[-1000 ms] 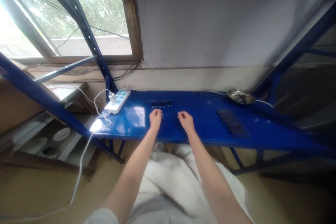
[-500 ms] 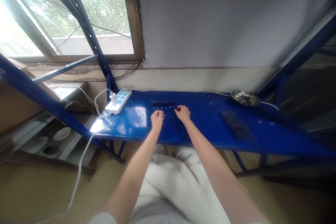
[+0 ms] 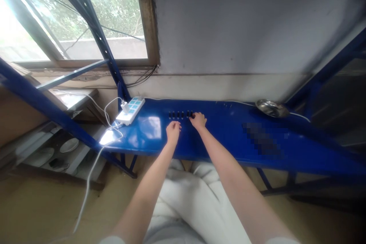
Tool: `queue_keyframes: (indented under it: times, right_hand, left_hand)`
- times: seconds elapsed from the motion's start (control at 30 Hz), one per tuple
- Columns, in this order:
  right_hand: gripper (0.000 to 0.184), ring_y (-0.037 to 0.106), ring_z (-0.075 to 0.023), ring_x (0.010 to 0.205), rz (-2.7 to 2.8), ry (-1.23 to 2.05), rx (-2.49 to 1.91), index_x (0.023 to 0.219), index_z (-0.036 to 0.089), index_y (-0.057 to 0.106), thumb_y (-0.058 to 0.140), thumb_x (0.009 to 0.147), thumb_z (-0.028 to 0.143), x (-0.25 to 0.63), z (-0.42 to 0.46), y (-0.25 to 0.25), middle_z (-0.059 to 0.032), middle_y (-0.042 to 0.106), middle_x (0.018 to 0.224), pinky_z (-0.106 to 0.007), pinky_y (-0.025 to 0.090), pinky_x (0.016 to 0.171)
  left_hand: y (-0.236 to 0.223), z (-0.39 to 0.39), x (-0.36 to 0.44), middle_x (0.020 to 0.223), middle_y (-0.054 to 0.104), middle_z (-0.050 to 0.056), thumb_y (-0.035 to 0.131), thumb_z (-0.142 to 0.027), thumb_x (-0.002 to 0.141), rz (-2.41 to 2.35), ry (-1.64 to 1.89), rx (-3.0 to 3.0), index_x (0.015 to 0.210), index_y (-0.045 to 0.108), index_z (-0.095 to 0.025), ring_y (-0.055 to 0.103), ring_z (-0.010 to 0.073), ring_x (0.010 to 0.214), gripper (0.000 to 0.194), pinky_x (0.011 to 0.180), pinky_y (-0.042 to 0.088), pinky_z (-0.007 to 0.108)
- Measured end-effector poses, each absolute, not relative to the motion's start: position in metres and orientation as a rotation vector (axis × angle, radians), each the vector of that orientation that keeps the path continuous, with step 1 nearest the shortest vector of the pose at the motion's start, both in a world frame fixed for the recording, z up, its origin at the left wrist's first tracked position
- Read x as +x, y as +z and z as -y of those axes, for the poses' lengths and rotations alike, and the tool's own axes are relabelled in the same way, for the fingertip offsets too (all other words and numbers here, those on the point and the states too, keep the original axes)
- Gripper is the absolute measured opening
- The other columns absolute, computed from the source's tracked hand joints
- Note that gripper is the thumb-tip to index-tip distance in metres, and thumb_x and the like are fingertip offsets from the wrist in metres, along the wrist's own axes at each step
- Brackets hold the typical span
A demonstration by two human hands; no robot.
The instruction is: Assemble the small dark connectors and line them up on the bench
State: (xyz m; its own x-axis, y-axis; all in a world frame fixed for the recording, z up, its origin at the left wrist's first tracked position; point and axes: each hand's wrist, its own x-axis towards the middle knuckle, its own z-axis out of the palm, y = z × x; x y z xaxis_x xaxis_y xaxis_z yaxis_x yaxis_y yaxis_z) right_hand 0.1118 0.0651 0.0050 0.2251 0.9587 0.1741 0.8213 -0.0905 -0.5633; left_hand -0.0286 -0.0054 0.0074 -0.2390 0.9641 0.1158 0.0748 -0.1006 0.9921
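Observation:
Several small black pieces [image 3: 178, 115] with light ends stand in a row across the blue table [image 3: 223, 133]. Their exact kind is too small to make out. My right hand [image 3: 199, 121] is at the right end of this row, its thumb and fingers closed on a small black piece that they partly cover. Just in front of the row, towards me, my left hand [image 3: 173, 132] hovers or rests with curled fingers. Whatever may be between those fingertips is hidden.
A white power strip [image 3: 130, 110] with a plug and cable lies at the table's left. A shiny metal dish [image 3: 271, 108] sits at the back right, with tiny bits [image 3: 225, 105] left of it. Nearer is a pixelated dark object [image 3: 261, 141]. Blue uprights [image 3: 104, 44] frame the table.
My right hand has moved slightly left and away from me, closer against the right end of the row. My left hand stays nearly still. The whole view has shifted a little.

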Motion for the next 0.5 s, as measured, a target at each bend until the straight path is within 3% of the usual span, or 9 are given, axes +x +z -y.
queue_keyframes:
  times: [0.33,0.5]
  right_hand:
    - [0.018,0.053,-0.0268,0.097,1.667,0.298,-1.903,0.083,0.017,0.062,0.050,0.080,0.029,0.115,-0.051,0.011,-0.0108,0.063,0.099,-0.044,0.038,0.081]
    - [0.013,0.059,-0.0197,0.078,1.854,0.333,-1.716,0.084,0.020,0.060,0.050,0.080,0.028,0.128,-0.019,0.030,-0.0049,0.066,0.085,-0.034,0.040,0.075]
  left_hand:
    - [0.013,0.011,-0.028,0.066,0.058,0.002,0.046,-0.030,0.082,-1.390,1.474,1.277,0.079,0.060,-0.016,0.054,0.0101,0.059,0.020,0.059,0.043,0.022]
    - [0.026,0.022,-0.021,0.070,0.058,0.000,0.051,-0.035,0.081,-1.271,1.485,1.549,0.108,0.059,-0.021,0.053,0.0100,0.061,0.031,0.062,0.043,0.022]
